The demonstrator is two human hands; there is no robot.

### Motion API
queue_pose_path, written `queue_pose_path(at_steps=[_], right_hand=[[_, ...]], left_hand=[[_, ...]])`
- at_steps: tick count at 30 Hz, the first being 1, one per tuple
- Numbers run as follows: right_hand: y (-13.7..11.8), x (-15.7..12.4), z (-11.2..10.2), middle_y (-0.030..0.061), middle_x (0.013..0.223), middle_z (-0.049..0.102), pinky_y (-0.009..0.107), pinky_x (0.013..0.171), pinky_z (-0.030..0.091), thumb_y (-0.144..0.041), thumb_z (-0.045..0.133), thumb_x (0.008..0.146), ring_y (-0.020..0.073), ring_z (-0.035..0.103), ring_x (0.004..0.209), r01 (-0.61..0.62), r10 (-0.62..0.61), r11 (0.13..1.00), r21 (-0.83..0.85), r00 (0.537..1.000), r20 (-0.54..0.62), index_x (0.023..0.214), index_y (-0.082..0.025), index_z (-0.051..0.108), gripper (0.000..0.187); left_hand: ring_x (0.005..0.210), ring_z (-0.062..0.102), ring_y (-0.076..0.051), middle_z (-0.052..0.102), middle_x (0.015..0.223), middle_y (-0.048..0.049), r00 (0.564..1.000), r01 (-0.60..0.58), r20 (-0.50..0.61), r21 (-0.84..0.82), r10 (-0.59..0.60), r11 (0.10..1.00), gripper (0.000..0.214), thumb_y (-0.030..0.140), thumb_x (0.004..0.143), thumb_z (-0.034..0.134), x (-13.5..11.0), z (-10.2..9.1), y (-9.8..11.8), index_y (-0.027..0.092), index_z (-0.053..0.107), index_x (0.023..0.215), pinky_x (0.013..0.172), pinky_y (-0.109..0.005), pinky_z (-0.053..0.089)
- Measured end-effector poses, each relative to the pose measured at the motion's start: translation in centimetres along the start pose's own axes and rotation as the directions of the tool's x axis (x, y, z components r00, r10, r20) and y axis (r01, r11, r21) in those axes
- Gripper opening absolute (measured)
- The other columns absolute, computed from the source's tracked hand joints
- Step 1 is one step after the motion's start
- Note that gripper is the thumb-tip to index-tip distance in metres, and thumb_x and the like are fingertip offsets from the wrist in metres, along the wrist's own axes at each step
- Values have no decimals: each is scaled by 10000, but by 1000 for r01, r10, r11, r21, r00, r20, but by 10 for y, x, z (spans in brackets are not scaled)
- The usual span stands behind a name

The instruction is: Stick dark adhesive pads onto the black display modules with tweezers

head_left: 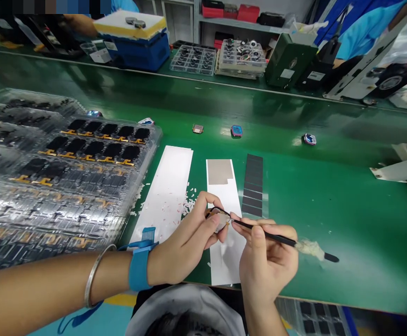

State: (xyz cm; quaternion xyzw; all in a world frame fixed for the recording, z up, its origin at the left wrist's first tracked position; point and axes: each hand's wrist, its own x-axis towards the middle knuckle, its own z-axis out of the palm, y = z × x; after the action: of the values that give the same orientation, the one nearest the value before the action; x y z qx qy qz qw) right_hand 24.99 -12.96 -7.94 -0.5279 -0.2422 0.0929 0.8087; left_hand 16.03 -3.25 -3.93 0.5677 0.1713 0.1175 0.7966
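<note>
Module [220, 220]: small flat silvery part, pinched in left hand, held just above near edge of green table [347, 200], over the middle white strip [224, 263].
Left hand [189, 238]: comes in from lower left, forearm low and nearly level, palm turned inward. Thumb and fingers closed narrow on the module's edges; index finger arched over the top.
Right hand [266, 266]: rises from bottom centre, wrist bent up, back of hand to camera. Fingers curled tight in a pen grip on black tool [277, 239].
Black tool: thin, slanted, tip touching the module, rear end pointing right and down. Wad of whitish tape [310, 247] wrapped near the rear end.
Hands: almost touching, meeting at the module.
Wrist: blue strap [139, 268] on left wrist, metal bangle [93, 275] just behind it.
Strips: wide white strip [166, 191] left of the hands, middle white strip carrying a grey sheet [219, 170] at its far end, dark strip of black squares [253, 184] just right of that.
Scraps: white bits [189, 203] scattered between the two white strips, near left fingers.
Trays [66, 186]: clear plastic, stacked far left, some pockets holding black parts with orange tails.
Far table: three small parts [236, 131] lying well apart from the hands.
</note>
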Motion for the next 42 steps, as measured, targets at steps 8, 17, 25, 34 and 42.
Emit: queue_pose_path(at_steps=[8, 17, 25, 34, 42], right_hand=[[0, -2, 0, 17, 852, 664, 351, 701, 661, -104, 568, 905, 184, 730, 839, -24, 23, 1000, -5, 1000, -8, 939, -216, 554, 117], [1, -3, 4, 11, 835, 645, 346, 688, 659, -114, 577, 903, 193, 736, 836, -18, 18, 1000, -21, 1000, -15, 927, -216, 543, 111], [0, -3, 5, 4, 829, 649, 321, 686, 656, -99, 580, 900, 178, 732, 831, -7, 7, 1000, -21, 1000, -12, 929, -217, 556, 124], [0, -3, 5, 8, 812, 651, 345, 682, 655, -107, 569, 902, 184, 725, 829, -2, 1, 998, -70, 1000, -13, 922, -228, 540, 125], [0, -4, 6, 10, 823, 657, 341, 682, 653, -87, 555, 904, 190, 726, 853, 6, -6, 999, -41, 1000, 10, 931, -227, 549, 142]], left_hand=[[662, 343, -109, 443, 798, 33, 1000, 2, -18, -23, -2, 1000, 67, 247, 1038, 268, -2, 1, -3, 235, 334, 1031, 636, -252, 323], [614, 322, -114, 438, 780, 32, 999, -2, -37, -25, 1, 1000, 109, 324, 1036, 284, 0, 2, -3, 234, 336, 1005, 596, -275, 307], [627, 328, -104, 450, 789, 31, 999, -2, -32, -50, 1, 999, 140, 347, 1044, 283, 0, 0, -5, 227, 344, 1005, 610, -263, 311], [579, 312, -92, 460, 769, 38, 999, -5, -32, -29, 4, 1000, 169, 373, 1043, 279, 0, 1, -6, 225, 338, 987, 572, -268, 294], [468, 299, -41, 506, 736, 60, 998, 2, -64, 10, -1, 1000, 144, 346, 1036, 325, 1, -2, -8, 231, 336, 950, 439, -199, 239]])
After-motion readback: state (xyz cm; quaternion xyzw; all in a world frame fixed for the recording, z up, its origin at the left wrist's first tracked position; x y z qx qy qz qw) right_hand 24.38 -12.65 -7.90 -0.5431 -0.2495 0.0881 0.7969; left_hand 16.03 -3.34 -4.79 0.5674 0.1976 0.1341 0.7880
